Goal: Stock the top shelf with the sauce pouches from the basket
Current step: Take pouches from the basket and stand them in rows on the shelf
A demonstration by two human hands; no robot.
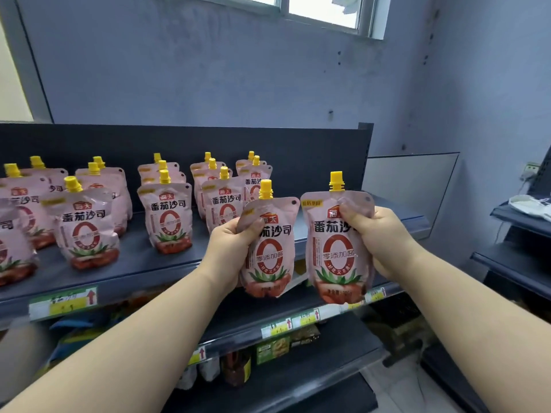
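Observation:
My left hand (231, 251) grips a pink sauce pouch with a yellow cap (272, 257) by its left edge, upright, in front of the top shelf's front lip. My right hand (378, 236) grips a second identical pouch (337, 251) by its upper right corner, just right of the first. Both pouches hang at the right part of the dark top shelf (167, 263). Several matching pouches (170, 216) stand in rows on the shelf to the left and behind. The basket is out of view.
The shelf's dark back panel (298, 150) rises behind the rows. Price tags (62, 302) line the shelf edge. Lower shelves (298, 362) hold jars and packets. Another dark rack (518, 234) stands at the right, near the blue wall.

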